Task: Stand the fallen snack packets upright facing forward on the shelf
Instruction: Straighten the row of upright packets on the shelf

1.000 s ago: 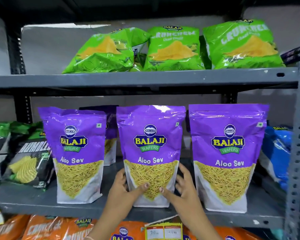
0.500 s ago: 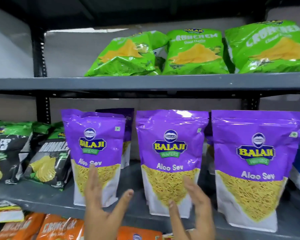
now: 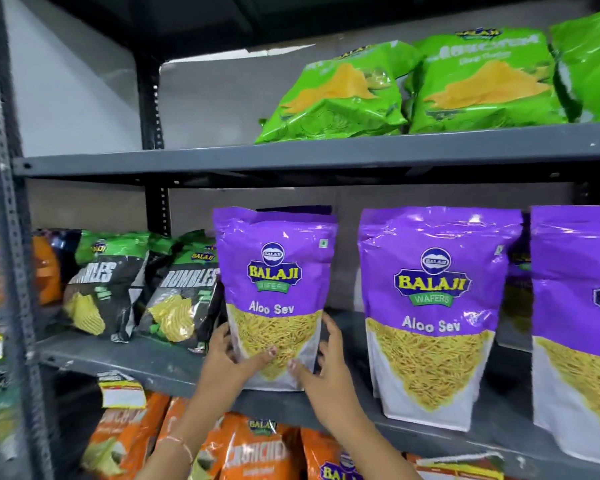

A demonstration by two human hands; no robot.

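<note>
Three purple Aloo Sev packets stand upright, facing forward, on the grey middle shelf (image 3: 174,370). My left hand (image 3: 227,358) and my right hand (image 3: 321,367) grip the lower sides of the leftmost purple packet (image 3: 274,271), thumbs on its front. The middle purple packet (image 3: 433,306) stands apart to the right, and the third purple packet (image 3: 579,306) is cut off by the frame edge. More purple packets stand behind them, mostly hidden.
Two black Rumbles packets (image 3: 184,289) lean back at the left of the same shelf. Green packets (image 3: 336,95) lie tilted on the upper shelf (image 3: 187,161). Orange packets (image 3: 253,452) fill the shelf below. A price tag (image 3: 123,391) hangs off the shelf edge.
My view has swung left. Both hands left the middle purple packet, hovered open, and now hold the leftmost purple packet by its lower sides.
</note>
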